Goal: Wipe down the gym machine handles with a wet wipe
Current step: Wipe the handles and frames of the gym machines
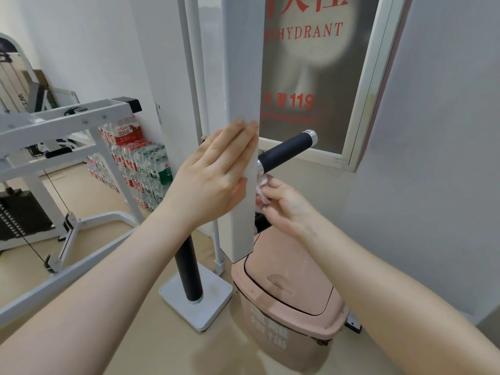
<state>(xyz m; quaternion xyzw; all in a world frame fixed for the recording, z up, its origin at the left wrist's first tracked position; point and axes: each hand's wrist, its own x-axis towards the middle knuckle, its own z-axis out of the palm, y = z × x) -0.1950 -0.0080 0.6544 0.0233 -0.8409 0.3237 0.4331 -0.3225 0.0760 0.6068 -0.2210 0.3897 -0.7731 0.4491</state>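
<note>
"hydrant" and "119" in red on the cabinet door (319, 77)
left hand (216, 174) lay flat on the white post (243, 77), fingers together; right hand (284, 204) pinched a crumpled white wipe (262, 189) under the black handle (284, 152).

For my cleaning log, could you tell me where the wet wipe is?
Crumpled in the right hand, the wet wipe sits beneath the black handle.
</note>
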